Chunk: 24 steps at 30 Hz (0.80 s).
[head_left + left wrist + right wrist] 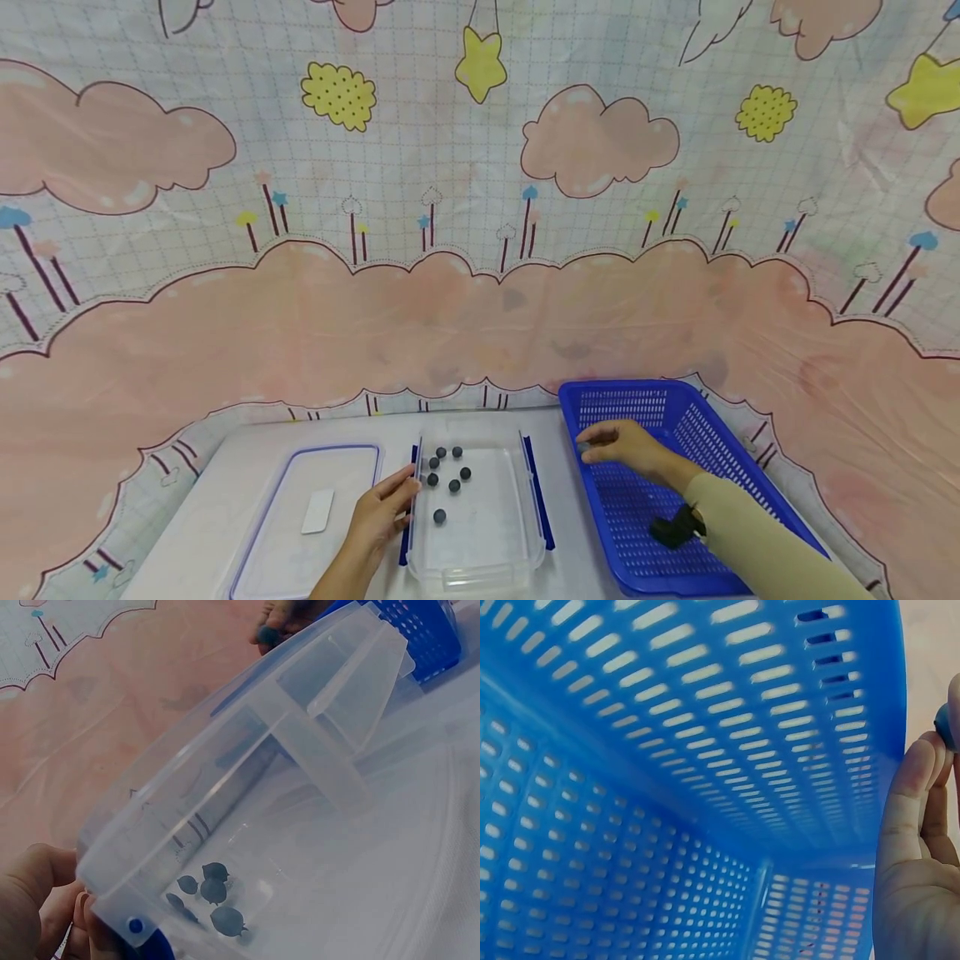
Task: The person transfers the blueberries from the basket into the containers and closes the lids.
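My right hand (626,450) pinches a blueberry (946,727) between thumb and fingertips, above the left rim of the blue plastic basket (596,508). In the left wrist view the same berry shows dark beyond the box. My left hand (378,512) grips the left side wall of the clear plastic box (491,533), with the thumb and fingers at its edge. Several dark blueberries (439,517) lie on the box floor, mostly toward its far left part. Blue clip flaps (539,496) hang from both sides of the box.
A clear lid with a blue seal (288,454) lies left of the box, with a white rectangular piece (318,511) on it. A black wrist device (675,527) is on the right arm, over the basket. A patterned cloth backdrop (420,325) rises behind the white table (202,492).
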Motion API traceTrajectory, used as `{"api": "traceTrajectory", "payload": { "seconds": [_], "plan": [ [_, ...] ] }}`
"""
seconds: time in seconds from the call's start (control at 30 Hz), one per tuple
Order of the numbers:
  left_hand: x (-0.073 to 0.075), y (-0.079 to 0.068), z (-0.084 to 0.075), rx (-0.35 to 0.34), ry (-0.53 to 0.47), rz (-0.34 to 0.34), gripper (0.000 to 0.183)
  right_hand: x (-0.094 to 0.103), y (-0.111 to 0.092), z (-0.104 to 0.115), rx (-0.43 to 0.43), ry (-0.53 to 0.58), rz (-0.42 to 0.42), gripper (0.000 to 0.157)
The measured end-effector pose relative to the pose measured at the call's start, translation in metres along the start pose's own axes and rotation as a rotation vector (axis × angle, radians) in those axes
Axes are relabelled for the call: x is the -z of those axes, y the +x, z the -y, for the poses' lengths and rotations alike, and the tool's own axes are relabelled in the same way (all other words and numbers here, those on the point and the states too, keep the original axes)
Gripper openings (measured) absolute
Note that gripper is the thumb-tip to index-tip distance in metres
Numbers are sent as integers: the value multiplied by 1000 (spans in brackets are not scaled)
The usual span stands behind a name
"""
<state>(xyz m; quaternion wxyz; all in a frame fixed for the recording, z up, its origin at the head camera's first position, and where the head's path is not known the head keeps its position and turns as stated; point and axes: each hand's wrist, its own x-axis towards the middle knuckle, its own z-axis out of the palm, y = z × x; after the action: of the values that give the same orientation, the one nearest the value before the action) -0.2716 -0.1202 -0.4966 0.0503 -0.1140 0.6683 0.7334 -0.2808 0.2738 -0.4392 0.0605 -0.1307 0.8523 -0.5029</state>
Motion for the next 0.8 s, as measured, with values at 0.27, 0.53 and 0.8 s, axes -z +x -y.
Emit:
{"api": "traceTrajectory", "payload": {
  "seconds": [0.27,0.53,0.8],
  "plan": [
    [0,-1,0,-9,17,-6,48,-7,8,7,-9,30,5,33],
    [0,-1,0,-5,23,-4,48,-13,19,19,9,40,38,30],
    [0,0,0,-1,13,-5,47,-24,32,27,0,52,52,35]
  ]
}}
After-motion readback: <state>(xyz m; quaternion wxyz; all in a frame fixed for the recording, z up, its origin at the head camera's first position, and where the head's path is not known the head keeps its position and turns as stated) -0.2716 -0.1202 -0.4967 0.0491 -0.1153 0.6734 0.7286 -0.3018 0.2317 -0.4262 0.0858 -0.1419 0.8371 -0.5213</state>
